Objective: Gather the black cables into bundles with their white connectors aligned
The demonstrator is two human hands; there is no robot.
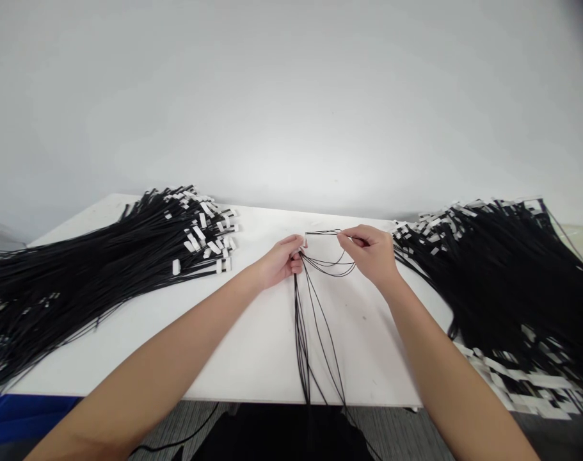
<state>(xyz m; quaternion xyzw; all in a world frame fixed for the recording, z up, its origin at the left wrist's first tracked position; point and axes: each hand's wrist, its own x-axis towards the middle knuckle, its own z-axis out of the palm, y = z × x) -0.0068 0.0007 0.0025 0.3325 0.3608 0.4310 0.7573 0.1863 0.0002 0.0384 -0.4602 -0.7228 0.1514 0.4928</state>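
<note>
Pinching white tabs in left hand, right hand pinching thin black cords, keeping strands separated over white tabletop between piles.

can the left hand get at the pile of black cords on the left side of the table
Probably yes: the left hand is pinching a few thin cords, but bare table lies between it and the left pile.

Open table in the middle, cord heaps on both sides

A bare strip of white table runs down the frame's centre, crossed only by a few hanging cords. The left pile of cords fills the left side; the right pile of cords blocks the right side, reaching the lower right edge.
</note>
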